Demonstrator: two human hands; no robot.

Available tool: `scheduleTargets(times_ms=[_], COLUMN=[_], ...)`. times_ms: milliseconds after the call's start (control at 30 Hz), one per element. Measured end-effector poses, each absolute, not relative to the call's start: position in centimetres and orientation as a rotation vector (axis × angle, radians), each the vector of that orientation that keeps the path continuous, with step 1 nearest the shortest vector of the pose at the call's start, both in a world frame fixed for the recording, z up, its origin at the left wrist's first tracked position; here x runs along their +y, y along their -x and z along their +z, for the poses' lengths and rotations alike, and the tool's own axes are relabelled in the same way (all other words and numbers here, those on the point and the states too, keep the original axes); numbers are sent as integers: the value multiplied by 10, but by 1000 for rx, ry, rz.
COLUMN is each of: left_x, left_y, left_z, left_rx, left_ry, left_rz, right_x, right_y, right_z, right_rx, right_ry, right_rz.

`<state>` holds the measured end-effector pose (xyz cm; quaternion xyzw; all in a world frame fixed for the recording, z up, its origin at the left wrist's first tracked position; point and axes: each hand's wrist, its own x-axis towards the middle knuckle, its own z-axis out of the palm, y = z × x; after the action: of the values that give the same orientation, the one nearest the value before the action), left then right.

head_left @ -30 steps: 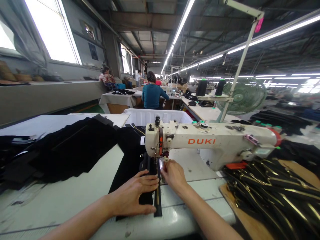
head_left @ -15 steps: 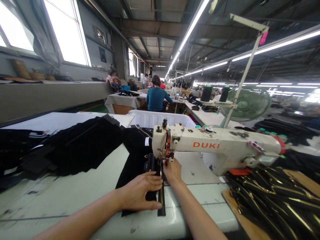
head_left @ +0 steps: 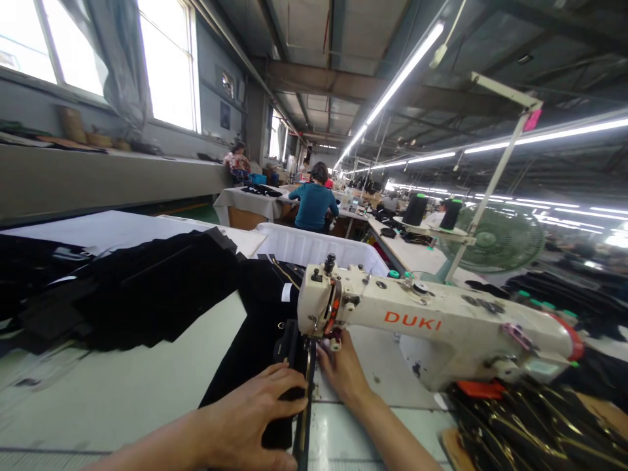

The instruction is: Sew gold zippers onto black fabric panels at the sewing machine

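Note:
My left hand lies on black fabric, fingers stretched toward a black zipper strip with gold teeth and thumb spread toward me. The strip runs up under the needle area of a white sewing machine marked DUKI. On the strip's other side, close to the presser foot, is my right hand. Its fingers are curled in and partly hidden by the machine head; what they grip cannot be made out. A white label shows on the fabric behind the needle.
Stacked black fabric pieces lie on the left of the table. At lower right is a pile of black strips with gold zippers. A white plastic bin stands behind the machine, with a seated person beyond. Thread cones stand at right.
The camera view has shifted, so the machine and both hands appear lower. My left hand still lies on the fabric, and my right stays by the presser foot. The person ahead has moved an arm outward.

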<state>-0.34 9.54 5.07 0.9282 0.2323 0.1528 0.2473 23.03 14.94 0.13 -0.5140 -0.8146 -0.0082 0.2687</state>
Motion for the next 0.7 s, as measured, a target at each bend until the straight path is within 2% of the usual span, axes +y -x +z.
scheduleTargets(times_ms=[167,467,700], left_x=[94,113,132], left_y=[4,3,4], left_z=[48,50,39], left_rx=[727,774,784], left_ry=[-2579,-2625,-2712], left_rz=[447,373,457], right_x=[115,127,120], right_y=[-239,-236,-236], right_z=[-1,-21,-6], right_rx=[-2398,-2336,-2292], right_ry=[1046,1146,984], right_rz=[114,5,91])
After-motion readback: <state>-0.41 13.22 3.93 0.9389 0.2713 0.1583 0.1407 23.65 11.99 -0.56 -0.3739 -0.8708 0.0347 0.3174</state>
